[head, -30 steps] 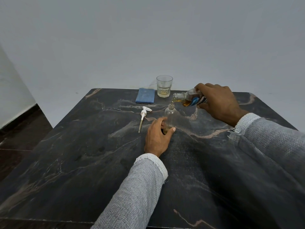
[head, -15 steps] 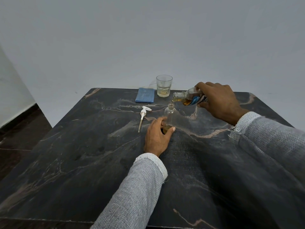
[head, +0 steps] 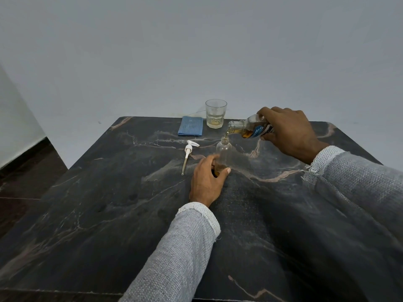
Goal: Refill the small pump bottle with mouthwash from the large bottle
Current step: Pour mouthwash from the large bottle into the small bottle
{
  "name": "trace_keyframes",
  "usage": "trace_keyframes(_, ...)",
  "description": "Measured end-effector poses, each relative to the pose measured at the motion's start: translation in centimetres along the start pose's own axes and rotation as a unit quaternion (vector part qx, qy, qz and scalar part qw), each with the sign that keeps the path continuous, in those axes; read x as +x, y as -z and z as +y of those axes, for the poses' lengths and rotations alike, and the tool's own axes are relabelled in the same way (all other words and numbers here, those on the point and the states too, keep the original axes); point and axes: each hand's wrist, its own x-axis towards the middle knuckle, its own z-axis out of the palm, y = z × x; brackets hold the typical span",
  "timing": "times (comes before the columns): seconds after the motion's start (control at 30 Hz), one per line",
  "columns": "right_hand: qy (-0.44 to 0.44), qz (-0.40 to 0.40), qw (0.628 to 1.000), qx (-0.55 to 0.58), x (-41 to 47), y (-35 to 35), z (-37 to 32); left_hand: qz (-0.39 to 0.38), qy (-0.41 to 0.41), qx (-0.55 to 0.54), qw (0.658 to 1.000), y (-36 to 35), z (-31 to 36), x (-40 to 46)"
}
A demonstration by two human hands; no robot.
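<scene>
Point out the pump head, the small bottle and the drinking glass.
pump head (head: pixel 188 148): head view, on its white collar.
small bottle (head: pixel 223 149): head view, on its clear shoulder below the neck.
drinking glass (head: pixel 215 116): head view, on the middle of its wall.

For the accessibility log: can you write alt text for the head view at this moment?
The right hand tips the large bottle, pouring amber mouthwash into the small bottle, which the left hand steadies on a dark marble table. The pump head, a blue cloth and a glass lie beyond.
</scene>
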Motion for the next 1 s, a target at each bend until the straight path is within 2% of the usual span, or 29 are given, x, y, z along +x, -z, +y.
trace_keyframes(1.0, 0.005, -0.008, 1.0, -0.008, 0.05, 0.54, -0.2, 0.005, -0.001, 0.005, 1.0, -0.06, 0.03, 0.1)
